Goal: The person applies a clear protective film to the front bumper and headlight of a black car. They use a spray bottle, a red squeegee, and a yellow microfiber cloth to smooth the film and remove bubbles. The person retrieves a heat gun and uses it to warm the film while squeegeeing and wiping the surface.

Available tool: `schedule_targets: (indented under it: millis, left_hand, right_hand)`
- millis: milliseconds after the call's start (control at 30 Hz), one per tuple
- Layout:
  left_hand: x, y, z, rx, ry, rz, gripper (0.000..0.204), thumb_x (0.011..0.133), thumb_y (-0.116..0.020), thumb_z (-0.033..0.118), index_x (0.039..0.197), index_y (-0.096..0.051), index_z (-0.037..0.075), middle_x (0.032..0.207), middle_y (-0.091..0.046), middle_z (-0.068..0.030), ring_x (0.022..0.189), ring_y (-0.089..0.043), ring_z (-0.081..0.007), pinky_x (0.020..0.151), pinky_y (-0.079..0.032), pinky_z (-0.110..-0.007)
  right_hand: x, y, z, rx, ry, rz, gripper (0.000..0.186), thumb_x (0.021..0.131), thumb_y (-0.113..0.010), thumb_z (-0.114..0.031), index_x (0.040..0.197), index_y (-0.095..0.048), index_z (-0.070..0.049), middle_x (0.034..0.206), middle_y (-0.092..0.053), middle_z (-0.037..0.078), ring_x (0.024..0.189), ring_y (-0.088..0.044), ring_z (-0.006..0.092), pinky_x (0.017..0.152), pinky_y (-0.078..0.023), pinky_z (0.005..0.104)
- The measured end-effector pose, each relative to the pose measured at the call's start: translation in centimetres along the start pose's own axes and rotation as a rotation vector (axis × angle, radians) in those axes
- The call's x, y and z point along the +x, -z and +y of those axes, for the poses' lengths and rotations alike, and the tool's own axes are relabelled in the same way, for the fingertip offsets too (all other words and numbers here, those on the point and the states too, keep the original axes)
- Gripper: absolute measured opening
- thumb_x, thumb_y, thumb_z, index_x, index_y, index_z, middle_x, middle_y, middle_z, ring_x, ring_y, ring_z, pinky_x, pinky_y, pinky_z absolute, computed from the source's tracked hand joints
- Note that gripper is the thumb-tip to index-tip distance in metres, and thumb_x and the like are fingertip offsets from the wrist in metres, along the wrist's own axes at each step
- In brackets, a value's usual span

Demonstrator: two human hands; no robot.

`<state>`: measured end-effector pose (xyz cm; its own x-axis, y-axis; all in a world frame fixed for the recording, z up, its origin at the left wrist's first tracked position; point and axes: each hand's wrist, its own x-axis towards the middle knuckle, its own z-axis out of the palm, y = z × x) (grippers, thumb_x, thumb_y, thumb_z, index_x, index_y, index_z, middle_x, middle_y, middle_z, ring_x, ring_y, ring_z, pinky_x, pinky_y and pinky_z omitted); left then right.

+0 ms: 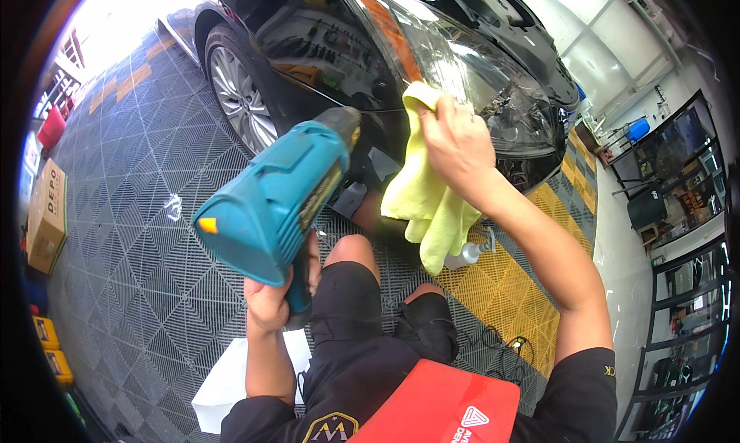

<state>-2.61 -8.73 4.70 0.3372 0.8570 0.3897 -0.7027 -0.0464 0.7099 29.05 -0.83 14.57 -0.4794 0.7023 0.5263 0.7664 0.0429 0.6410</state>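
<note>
My left hand [268, 303] is wrapped round the handle of a teal heat gun [270, 192]. Its dark nozzle points up and right, toward the front corner of a black car [316, 50], a short way off the bodywork. In my right hand [459, 144] is a yellow-green cloth [420, 185], pinched near its top and pressed at the lower edge of the car's headlight [501, 96]. The rest of the cloth hangs down in folds. An orange strip [391, 38] runs along the side of the headlight. Whether the heat gun is running, I cannot tell.
A white spray bottle [462, 256] stands beneath the cloth. Black cable [505, 349] lies coiled on the yellow floor tiles. The car's front wheel [240, 96] is at the left. A white box [212, 393] sits by my left arm, and a cardboard box [48, 219] at the far left.
</note>
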Motion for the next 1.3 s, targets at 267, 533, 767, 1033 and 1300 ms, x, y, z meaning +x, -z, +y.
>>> schedule_targets:
  millis: [267,533,767,1033,1300]
  left_hand:
    - [-1.8,1.3,1.4,0.079,-0.126,0.113,0.057,0.106,-0.054,0.029,0.146,-0.038,-0.009,0.111,-0.055,-0.0230,0.069,-0.060,-0.0191,0.055,-0.052,-0.030]
    - [-1.2,-0.6,1.0,-0.066,0.015,0.105,0.067,0.103,-0.057,0.038,0.139,-0.037,-0.015,0.104,-0.054,-0.0229,0.061,-0.057,-0.0185,0.048,-0.048,-0.027]
    - [4.2,-1.7,1.4,-0.074,-0.057,-0.138,0.053,0.106,-0.053,0.028,0.140,-0.041,-0.011,0.115,-0.056,-0.0252,0.068,-0.060,-0.0177,0.056,-0.049,-0.029]
    - [5.0,-0.9,2.4,-0.013,-0.074,-0.064,0.051,0.107,-0.051,0.028,0.139,-0.042,-0.010,0.113,-0.056,-0.0255,0.068,-0.061,-0.0183,0.055,-0.051,-0.029]
    - [-0.4,0.4,1.9,-0.014,-0.136,0.086,0.056,0.106,-0.053,0.028,0.145,-0.038,-0.009,0.111,-0.055,-0.0265,0.067,-0.061,-0.0196,0.052,-0.052,-0.029]
  right_hand:
    - [-0.7,-0.3,-2.3,0.129,0.064,-0.092,0.019,0.084,-0.061,-0.018,0.098,-0.069,-0.009,0.093,-0.056,0.009,0.083,-0.062,0.0245,0.064,-0.049,0.0352]
    - [-5.8,3.3,0.2,0.200,-0.183,-0.054,0.044,0.088,-0.060,-0.010,0.132,-0.066,-0.009,0.090,-0.051,0.009,0.070,-0.060,0.0231,0.057,-0.056,0.0351]
    - [-4.0,4.5,2.4,0.239,-0.157,-0.047,0.049,0.084,-0.061,-0.007,0.132,-0.064,-0.007,0.093,-0.052,0.012,0.079,-0.064,0.0267,0.064,-0.056,0.0362]
    - [1.3,2.9,2.2,0.094,-0.034,-0.026,0.048,0.084,-0.061,-0.007,0.131,-0.063,-0.007,0.093,-0.054,0.009,0.076,-0.063,0.0236,0.063,-0.055,0.0351]
    - [5.6,-1.8,-1.2,-0.155,0.072,-0.031,0.021,0.094,-0.060,-0.018,0.105,-0.070,-0.003,0.093,-0.056,0.009,0.072,-0.062,0.0232,0.057,-0.049,0.0366]
